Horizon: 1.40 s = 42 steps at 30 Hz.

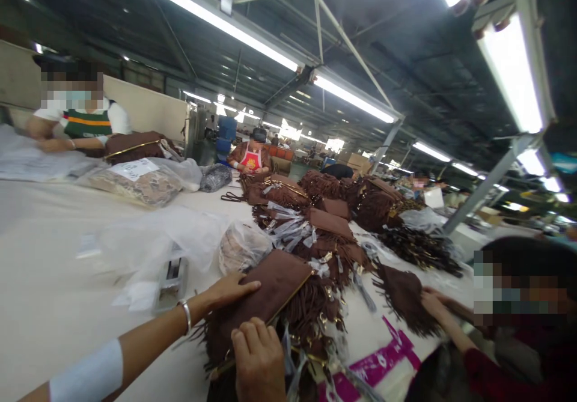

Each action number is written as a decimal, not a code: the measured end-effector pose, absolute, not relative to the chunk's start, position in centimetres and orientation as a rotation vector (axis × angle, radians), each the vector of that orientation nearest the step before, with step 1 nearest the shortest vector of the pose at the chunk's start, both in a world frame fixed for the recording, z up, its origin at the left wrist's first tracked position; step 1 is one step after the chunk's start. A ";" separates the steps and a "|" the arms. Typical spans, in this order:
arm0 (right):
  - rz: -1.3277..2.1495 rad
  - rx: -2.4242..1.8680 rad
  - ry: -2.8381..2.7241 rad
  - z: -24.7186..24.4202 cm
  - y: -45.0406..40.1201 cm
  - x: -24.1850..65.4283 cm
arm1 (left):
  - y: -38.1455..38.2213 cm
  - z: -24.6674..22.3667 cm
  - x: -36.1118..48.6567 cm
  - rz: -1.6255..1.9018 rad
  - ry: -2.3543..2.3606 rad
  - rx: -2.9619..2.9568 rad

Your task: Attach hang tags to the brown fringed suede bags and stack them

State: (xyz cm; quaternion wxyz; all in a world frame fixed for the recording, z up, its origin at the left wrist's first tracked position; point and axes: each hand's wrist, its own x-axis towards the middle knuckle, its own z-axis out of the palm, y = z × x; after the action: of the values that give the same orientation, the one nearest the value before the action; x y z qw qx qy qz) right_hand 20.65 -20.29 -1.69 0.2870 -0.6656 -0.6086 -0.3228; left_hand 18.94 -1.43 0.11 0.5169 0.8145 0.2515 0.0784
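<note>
A dark brown fringed bag (274,282) with a gold zip along its edge lies in front of me, on top of other fringed bags. My left hand (228,294), with a silver bangle at the wrist, grips it at the left edge, the thumb laid over its flat face. My right hand (259,360) is closed at the near side of the bag, knuckles up; its fingers hide whatever is in them. Brown fringe and gold metal clasps hang just right of both hands. Thin plastic wrapping (293,366) covers some of the straps there.
More brown bags (331,222) are heaped farther back. A clear-wrapped bundle (241,249), a metal-and-plastic holder (171,279) and loose plastic sheets lie left on the white table (67,258). A purple-printed bag (383,360) lies right. A co-worker's hand (435,306) holds a fringed piece; others work beyond.
</note>
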 end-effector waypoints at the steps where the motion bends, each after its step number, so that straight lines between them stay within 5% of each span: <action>1: -0.836 -1.743 -1.603 -2.0 -20.6 20.6 | -1.4 0.0 19.5 0.168 0.595 1.911; 5: -0.589 -1.724 -1.292 -2.5 -22.9 22.2 | -0.7 0.2 20.8 0.112 0.640 1.844; 12: 0.366 -1.683 -0.438 0.4 -22.9 29.9 | -0.2 2.0 21.7 0.178 0.537 2.065; 21: 0.241 -1.438 -0.283 0.5 -20.3 30.8 | -1.5 3.9 22.6 0.535 0.353 2.047; 28: -0.131 -1.869 -0.468 2.3 -21.3 29.0 | -1.5 5.5 23.5 0.171 0.351 1.582; 35: -0.137 -1.838 -0.556 2.1 -20.8 28.0 | -1.6 6.2 23.8 0.068 0.381 1.499; 42: -0.095 -1.715 -0.455 2.2 -22.4 28.6 | -3.1 7.8 30.4 0.236 0.297 2.172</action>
State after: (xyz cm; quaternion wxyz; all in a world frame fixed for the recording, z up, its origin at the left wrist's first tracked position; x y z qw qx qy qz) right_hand 28.59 -22.39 2.25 0.6309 -0.7489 -0.1986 -0.0416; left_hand 30.40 -3.14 7.79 0.4513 0.8790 0.1204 0.0955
